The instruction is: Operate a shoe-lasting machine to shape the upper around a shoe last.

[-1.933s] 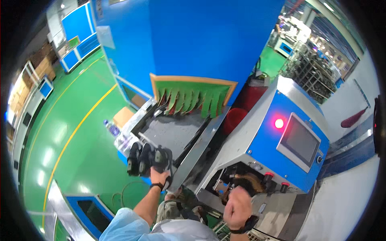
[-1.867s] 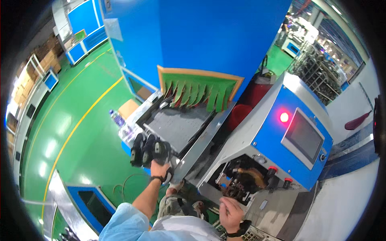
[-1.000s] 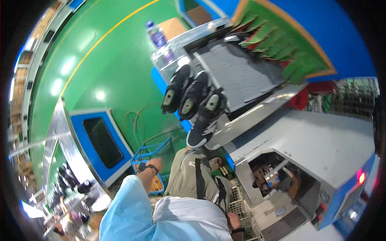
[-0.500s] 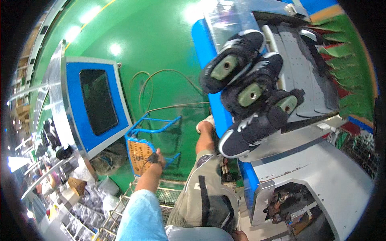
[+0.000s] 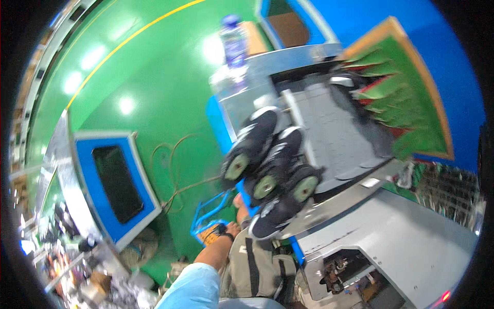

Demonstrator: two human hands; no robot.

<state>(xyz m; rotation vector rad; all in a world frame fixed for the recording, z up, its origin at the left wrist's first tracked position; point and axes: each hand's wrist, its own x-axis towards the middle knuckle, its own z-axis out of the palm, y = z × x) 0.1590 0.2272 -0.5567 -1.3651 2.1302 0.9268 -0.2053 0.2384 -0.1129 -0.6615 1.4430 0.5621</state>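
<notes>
Counting three black-and-white shoes point(image 5: 278, 158) at the near left of the flat grey conveyor point(image 5: 337, 126), one more shoe point(image 5: 341, 81) by the far fringed green curtain point(image 5: 406, 95)! Spotting one bare left hand point(image 5: 233, 228) beside khaki trousers point(image 5: 253, 263); can't judge finger spread or grip through blur.

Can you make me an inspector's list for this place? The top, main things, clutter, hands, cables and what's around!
Surface: grey machine bed with raised metal edges.
Main things: three black-and-white shoes, close together at the bed's near left corner.
Clutter: purplish bottle beyond the shoes.
Hands: left hand near the blue-framed stool, nothing seen held; right not in view.
Cables: looped hose or cable on the green floor.
Surroundings: ragged green flaps.
</notes>
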